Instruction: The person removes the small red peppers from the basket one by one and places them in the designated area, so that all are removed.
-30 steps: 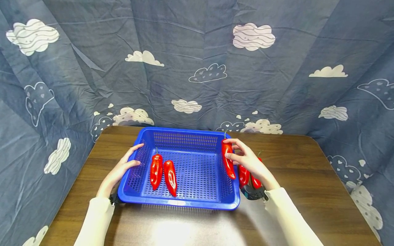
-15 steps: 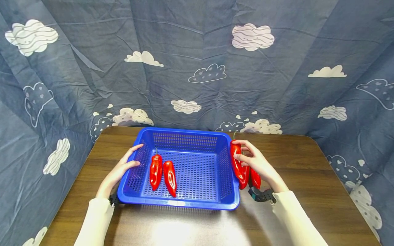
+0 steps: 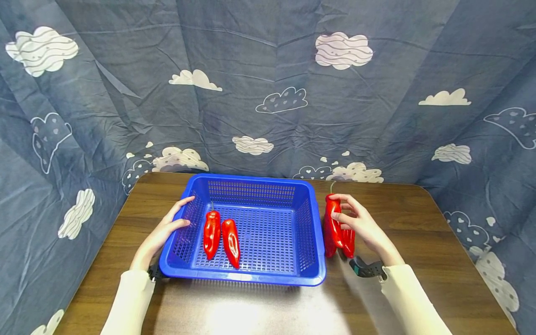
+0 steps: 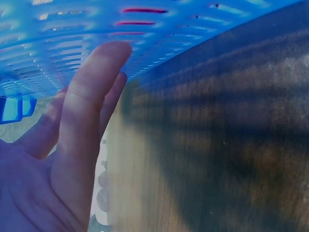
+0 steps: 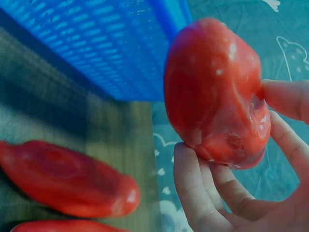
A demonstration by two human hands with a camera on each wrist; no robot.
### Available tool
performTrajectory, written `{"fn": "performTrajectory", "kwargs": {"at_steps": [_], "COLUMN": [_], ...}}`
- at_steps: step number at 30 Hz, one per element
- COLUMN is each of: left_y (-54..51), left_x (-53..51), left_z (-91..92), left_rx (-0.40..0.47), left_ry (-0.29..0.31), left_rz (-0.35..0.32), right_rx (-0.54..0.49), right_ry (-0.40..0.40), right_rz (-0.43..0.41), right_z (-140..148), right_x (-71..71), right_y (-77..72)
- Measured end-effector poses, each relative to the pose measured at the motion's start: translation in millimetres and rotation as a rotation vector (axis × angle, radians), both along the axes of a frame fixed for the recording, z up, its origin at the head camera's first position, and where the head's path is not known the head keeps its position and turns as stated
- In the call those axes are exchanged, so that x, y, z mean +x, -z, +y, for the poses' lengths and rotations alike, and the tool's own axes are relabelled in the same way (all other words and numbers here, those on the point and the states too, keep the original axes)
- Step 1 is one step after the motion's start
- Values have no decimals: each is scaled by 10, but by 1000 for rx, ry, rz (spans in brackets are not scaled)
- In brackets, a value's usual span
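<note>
In the head view a blue plastic basket (image 3: 247, 276) stands on the wooden table. Two red peppers lie inside its left half, a left one (image 3: 212, 235) and a right one (image 3: 231, 243). My left hand (image 3: 161, 230) is at the basket's left rim, fingers extended; whether they bear on it cannot be told. My right hand (image 3: 366, 228) pinches another red pepper (image 3: 332, 218) by its upper part, stem up, just outside the basket's right wall. Beneath it, two more peppers lie on the table; the right wrist view shows one whole pepper (image 5: 72, 179) and part of another (image 5: 67, 226).
The wooden table (image 3: 402, 223) extends to the right of the basket and in front of it. A grey-blue curtain (image 3: 234, 107) with cloud prints hangs behind and at both sides. Each wrist wears a dark strap, the right strap (image 3: 366, 268) being plainer to see.
My right hand has carried the pepper rightward, from over the basket's right wall to above the peppers on the table. My left hand and the basket have stayed in place.
</note>
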State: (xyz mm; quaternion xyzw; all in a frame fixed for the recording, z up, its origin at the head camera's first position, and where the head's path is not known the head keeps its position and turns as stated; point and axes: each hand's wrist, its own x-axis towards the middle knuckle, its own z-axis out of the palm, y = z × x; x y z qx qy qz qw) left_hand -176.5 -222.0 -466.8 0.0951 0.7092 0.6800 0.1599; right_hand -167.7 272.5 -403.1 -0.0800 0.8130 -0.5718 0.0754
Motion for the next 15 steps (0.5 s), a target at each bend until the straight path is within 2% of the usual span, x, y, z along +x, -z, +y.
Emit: {"fn": "performTrajectory", "kwargs": {"at_steps": [7,15], "left_y": [-4,-4], "left_x": [1,0], "left_z": [-1,0], "left_rx": [-4,-8], "left_ry": [4,3], "left_rz": [7,13], "right_rx": [-14,-37], "right_ry": [23,41], "right_rz": [-3,30], "right_z": [107,257], "right_x": [38,54], "right_y": [67,178]}}
